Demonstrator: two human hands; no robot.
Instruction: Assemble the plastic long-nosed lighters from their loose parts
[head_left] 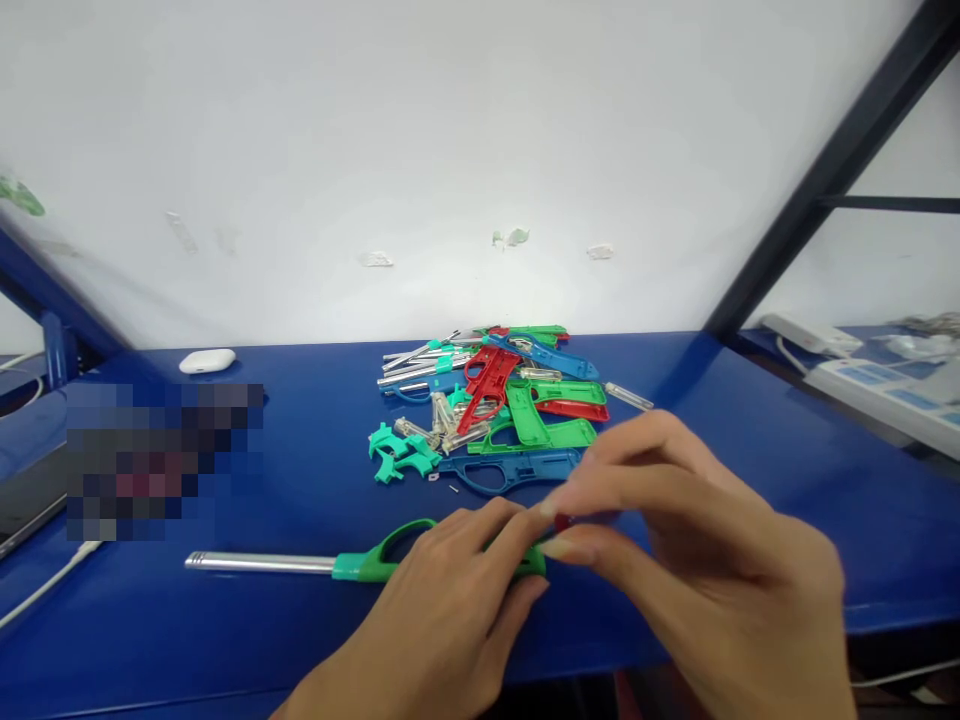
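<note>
A long-nosed lighter (367,567) with a green handle and a silver metal tube lies flat near the front of the table. My left hand (457,580) is closed over its handle, the thumb along the near side, hiding much of the grip. At the handle's right end, my right hand (727,560) pinches a small dark red piece (564,522) between thumb and forefinger. Those fingertips meet my left fingers. Whether the red piece touches the handle is hidden. Just behind lies a blue handle half (517,466) with a trigger loop.
Behind sits a pile of red handle shells (491,378), green handle shells (531,412), clear tubes (628,396) and teal trigger pieces (405,452). A white earphone case (207,361) stands back left. A white cable (49,590) runs at left; a power strip (885,400) is at right.
</note>
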